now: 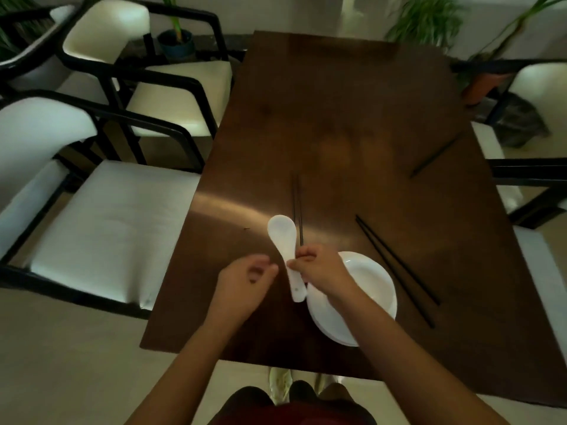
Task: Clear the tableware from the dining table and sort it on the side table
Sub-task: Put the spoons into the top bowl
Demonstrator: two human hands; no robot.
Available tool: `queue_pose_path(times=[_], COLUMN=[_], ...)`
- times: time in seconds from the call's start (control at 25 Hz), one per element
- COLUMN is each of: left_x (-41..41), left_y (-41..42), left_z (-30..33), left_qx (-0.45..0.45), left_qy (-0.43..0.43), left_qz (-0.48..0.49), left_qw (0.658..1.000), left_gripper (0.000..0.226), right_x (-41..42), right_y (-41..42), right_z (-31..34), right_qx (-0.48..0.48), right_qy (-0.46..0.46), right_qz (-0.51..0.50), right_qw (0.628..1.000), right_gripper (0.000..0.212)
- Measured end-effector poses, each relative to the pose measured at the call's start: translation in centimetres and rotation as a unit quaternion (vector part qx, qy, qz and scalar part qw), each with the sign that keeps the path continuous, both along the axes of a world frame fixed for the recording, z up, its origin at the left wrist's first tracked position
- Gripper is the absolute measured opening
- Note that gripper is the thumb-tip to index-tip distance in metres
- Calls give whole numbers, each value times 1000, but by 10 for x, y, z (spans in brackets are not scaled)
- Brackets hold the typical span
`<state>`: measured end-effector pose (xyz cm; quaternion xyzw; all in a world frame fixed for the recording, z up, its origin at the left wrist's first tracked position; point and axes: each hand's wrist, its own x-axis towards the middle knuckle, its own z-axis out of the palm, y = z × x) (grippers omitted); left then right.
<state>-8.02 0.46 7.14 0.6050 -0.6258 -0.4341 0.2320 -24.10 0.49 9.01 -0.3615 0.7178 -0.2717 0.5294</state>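
Note:
My right hand (319,268) holds a white ceramic spoon (283,237) by its handle, together with a pair of black chopsticks (297,204) that point away from me. My left hand (245,280) hovers just left of the spoon with its fingers loosely curled and nothing in them. A stack of white plates (371,289) sits on the brown dining table (337,133) under my right forearm. A second pair of black chopsticks (395,268) lies to the right of the plates. A third pair (434,159) lies near the table's right edge.
White-cushioned black armchairs stand along the left side (107,222) and right side (540,271) of the table. Potted plants (426,19) line the far wall. My feet show below the table's near edge.

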Motion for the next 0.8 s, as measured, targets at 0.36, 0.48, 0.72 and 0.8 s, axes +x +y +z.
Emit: queue_pose_path(times=[0.36,0.48,0.72,0.8], left_x=[-110,-129,-131,-123], left_y=[-24,-11,-5,-7], left_z=[24,11,-7,-10], left_qx=[143,171,156,148], left_qy=[31,18,-41,-29], left_qz=[-133,-131,-117,-69], left_qw=[980,976,980,986], left_gripper=[20,24,11,11], right_x=[-135,-158,-170,-169], right_y=[58,66,54,46], right_z=[42,28,2,-3], right_qx=[42,41,55,55], right_qy=[121,139,170,195], right_qz=[95,93,156,189], right_qw=[987,985,972,961], right_gripper=[15,16,18,19])
